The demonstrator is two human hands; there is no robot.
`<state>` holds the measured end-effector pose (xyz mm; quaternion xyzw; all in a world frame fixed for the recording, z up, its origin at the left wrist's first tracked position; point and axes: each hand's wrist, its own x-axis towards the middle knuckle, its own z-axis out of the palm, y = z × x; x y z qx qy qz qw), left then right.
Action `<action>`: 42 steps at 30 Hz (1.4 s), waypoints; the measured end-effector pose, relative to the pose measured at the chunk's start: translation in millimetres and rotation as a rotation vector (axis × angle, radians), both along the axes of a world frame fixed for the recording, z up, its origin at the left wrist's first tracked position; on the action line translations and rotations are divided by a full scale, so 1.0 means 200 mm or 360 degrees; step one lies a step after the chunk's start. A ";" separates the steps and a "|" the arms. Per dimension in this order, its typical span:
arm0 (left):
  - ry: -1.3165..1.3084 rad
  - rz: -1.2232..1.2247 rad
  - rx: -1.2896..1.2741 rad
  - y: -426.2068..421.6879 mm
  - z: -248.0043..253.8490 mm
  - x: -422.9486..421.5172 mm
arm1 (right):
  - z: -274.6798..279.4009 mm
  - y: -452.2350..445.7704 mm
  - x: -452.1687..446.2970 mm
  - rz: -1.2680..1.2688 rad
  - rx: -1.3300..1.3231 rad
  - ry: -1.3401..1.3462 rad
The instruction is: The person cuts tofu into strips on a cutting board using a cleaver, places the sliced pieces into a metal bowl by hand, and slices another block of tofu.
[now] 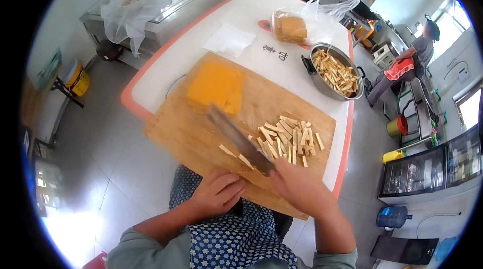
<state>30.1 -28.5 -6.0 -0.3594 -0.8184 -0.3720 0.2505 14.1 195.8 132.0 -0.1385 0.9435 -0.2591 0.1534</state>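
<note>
My right hand (297,183) is wrapped round the handle of a cleaver (239,138), whose blade lies slanted over the wooden board (176,133). Beside the blade, pale cut strips (297,138) lie in a loose pile, with a few more strips on its near side. At the board's near edge rests my left hand (217,192), its fingers curled together; whether they hold anything is hidden. An orange-yellow slab (216,86) sits at the board's far left, close to the cleaver's tip.
A metal pot (334,72) full of strips stands beyond the board at the right. Behind it lies a plastic bag (297,26) with tan slabs. A white sheet (229,40) is on the table (166,63). Another person (417,53) stands at the far right.
</note>
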 end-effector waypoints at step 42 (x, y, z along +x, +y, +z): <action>-0.0570 -0.1061 -0.0778 0.39 0.43 -0.49 | -0.36 0.18 0.35 0.0131 0.0604 0.1191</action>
